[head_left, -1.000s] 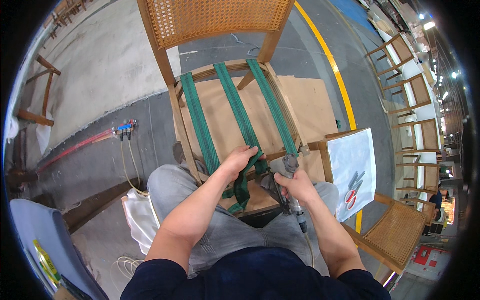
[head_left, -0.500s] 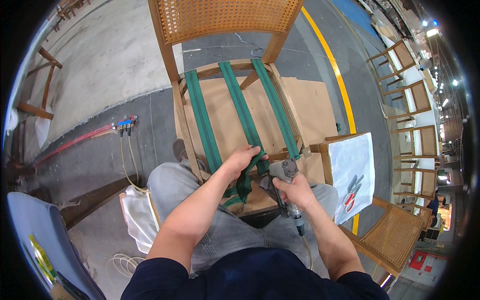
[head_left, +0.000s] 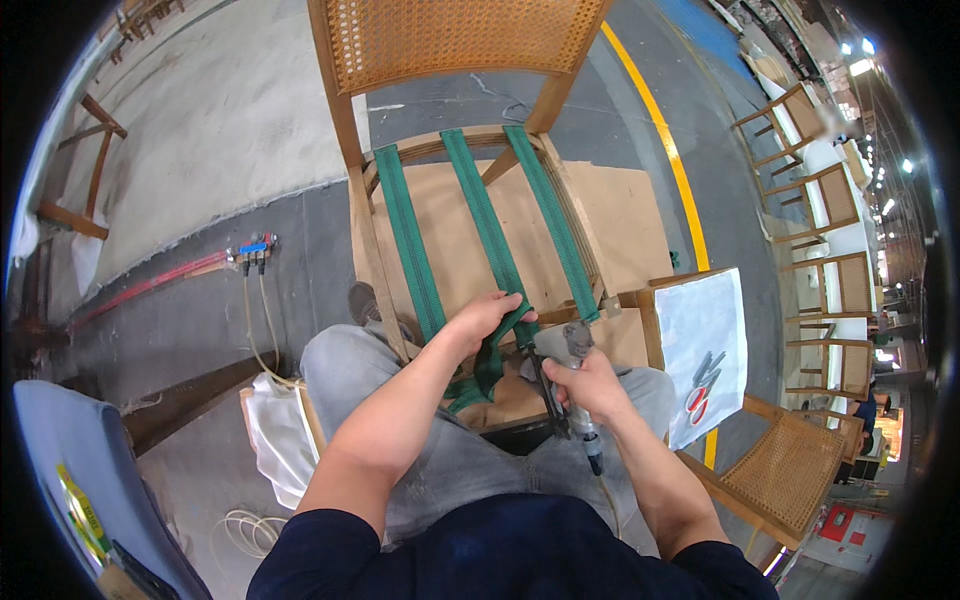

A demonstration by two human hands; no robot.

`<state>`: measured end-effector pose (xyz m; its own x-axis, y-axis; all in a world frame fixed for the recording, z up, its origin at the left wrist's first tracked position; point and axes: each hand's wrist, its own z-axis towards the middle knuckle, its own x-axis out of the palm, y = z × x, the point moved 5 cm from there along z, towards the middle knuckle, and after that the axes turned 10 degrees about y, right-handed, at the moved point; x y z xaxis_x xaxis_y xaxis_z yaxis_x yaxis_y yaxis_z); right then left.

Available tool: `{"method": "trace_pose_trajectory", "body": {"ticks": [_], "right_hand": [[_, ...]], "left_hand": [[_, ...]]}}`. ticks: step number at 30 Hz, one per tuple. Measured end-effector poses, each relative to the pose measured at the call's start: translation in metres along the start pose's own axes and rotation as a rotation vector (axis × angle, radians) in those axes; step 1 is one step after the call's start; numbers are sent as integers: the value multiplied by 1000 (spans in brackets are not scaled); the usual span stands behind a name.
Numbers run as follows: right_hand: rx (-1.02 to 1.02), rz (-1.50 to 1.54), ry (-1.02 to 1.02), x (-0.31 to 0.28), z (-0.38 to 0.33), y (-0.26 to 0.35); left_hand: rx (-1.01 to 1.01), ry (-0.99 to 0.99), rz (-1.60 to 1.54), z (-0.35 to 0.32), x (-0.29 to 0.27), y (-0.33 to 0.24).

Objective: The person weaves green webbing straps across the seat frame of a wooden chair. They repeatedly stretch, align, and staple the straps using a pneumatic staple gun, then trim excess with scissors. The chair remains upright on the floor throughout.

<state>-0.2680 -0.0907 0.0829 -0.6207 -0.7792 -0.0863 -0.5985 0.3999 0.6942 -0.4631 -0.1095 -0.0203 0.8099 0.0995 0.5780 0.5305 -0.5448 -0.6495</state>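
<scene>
A wooden chair frame (head_left: 366,255) with a woven cane back (head_left: 455,45) stands before me, and green webbing straps (head_left: 407,240) run front to back across its open seat. My left hand (head_left: 487,316) is closed on the near end of the middle webbing strap (head_left: 478,220), whose loose tail hangs below the fingers. In my right hand (head_left: 588,385) is a grey air staple gun (head_left: 569,345) with a hose at its base. The gun's nose is close to the middle strap at the front rail; whether they touch is hidden.
Cardboard (head_left: 625,215) lies under the chair. To the right, a box covered with white sheeting (head_left: 700,350) carries red-handled scissors (head_left: 697,400) and dark strips. Another cane chair (head_left: 780,470) stands beyond it. A blue-grey padded seat (head_left: 80,470) is at left, near an air-hose manifold (head_left: 252,248).
The staple gun has moved slightly left, its nose closer to the middle strap. My left hand keeps its grip there. The whole view has shifted a little.
</scene>
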Motion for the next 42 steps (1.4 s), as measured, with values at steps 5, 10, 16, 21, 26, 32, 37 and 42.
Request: {"method": "trace_pose_trajectory", "body": {"ticks": [5, 10, 16, 21, 26, 32, 37, 42], "right_hand": [[-94, 106, -254, -86, -57, 39], [-266, 190, -583, -238, -115, 53], [-132, 428, -602, -354, -90, -41], [-92, 670, -399, -370, -17, -103], [-170, 806, -380, -382, 13, -139], [141, 9, -866, -380, -18, -164], [121, -386, -1233, -379, -116, -204], [449, -293, -1065, -360, -144, -259]], "left_hand": [[-57, 78, 33, -14, 14, -8], [-24, 159, 585, -21, 41, -7], [168, 42, 880, -29, 51, 14], [79, -140, 845, -42, 43, 25], [122, -170, 821, -40, 67, 19], [17, -147, 671, -46, 70, 22], [239, -138, 952, -57, 71, 17], [444, -309, 1329, -54, 84, -9]]}}
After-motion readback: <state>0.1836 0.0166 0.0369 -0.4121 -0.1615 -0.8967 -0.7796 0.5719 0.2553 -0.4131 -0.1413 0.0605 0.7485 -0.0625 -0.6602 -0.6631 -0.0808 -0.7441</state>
